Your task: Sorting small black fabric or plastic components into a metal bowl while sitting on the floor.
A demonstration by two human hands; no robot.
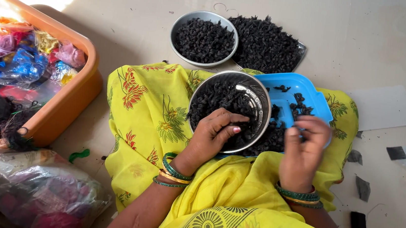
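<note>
Lap bowl [263, 101]: round steel, resting on yellow cloth [147, 107], part-filled with small black pieces [215, 97]; taken as landmark.

Left hand [213, 133]: over near rim of bowl, fingers curled together inside, tips among the black pieces; whether any piece is pinched cannot be told.

Right hand [303, 148]: just right of bowl, fingertips bunched together, seemingly nipping one black piece, though blurred.

Blue tray [295, 84]: touching bowl on its right, partly under it, a few black pieces scattered within.

Second bowl [204, 38]: beyond lap bowl, on floor, heaped black.

Black heap [267, 45]: beyond lap bowl, right of second bowl, on a flat tray.

Orange tub [69, 104]: well left of bowl, full of coloured thread bundles.

Clear bag [31, 188]: left and nearer than bowl, more bundles.

Handling, judged: pieces light, soft, crumpled, not fragile; likely to cling and tangle; best lifted singly by fingertip pinch at an outer fold, not scooped.
</note>
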